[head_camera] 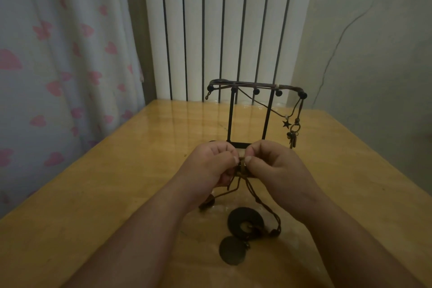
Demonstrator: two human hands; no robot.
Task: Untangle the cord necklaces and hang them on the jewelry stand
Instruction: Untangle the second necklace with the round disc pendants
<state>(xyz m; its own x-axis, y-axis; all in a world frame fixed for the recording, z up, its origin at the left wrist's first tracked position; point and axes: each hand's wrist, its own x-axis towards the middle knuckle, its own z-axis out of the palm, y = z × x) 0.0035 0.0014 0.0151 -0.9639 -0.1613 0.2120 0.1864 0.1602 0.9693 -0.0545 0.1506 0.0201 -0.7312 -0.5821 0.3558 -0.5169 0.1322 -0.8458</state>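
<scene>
While two cord necklaces appear to be draped over the top bar of the jewelry stand, with a star pendant and a cluster of key-like charms hanging off its right end, the task is judged about half complete: one bundle is not yet separated or hung. This bundle, the tangle, is held above the table, just on the near side of the stand base, between both hands. Left hand: fingers curled, grip closed, thumb and forefinger pinching the tangle from the left. Right hand: same posture, grip closed on the same knot from the right, so that the two thumbs almost meet. From the tangle, thin brown cords drop toward the near side and reach the table, where three dark pendants lie: a ring pendant, a flat disc pendant just nearer than it, and a smaller pendant to the left, partly hidden by the left wrist. How many necklaces form the bundle cannot be told; three pendants suggest up to three. The cords look limp and slender, with small knots along at least one strand. Left to do, as judged: loosen the knot, free each cord, then lift each over the bar
</scene>
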